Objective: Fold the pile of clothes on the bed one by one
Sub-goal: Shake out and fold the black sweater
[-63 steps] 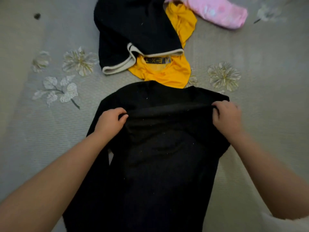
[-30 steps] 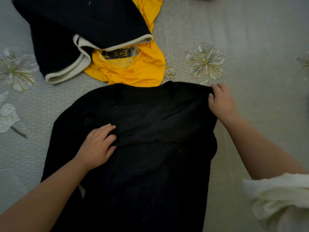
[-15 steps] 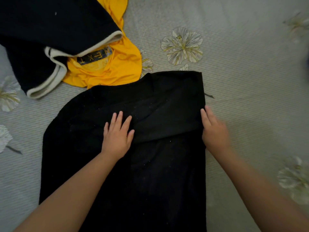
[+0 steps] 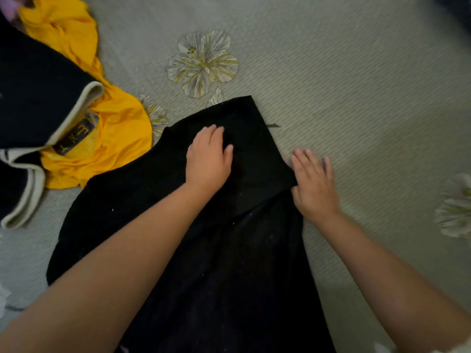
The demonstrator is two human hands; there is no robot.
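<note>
Black garment (image 4: pixel 204 250) is being pressed flat by left hand (image 4: pixel 207 159), fingers straight; right hand (image 4: pixel 314 184) (fingers spread) is being rested at its edge, on bedsheet (image 4: pixel 356 85).

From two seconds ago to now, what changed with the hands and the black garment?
Both hands let go of the folded-over top edge. The left hand now presses flat on the black garment; the right hand lies open at its right edge, fingers on the bedsheet. The yellow shirt stayed in the pile.
</note>
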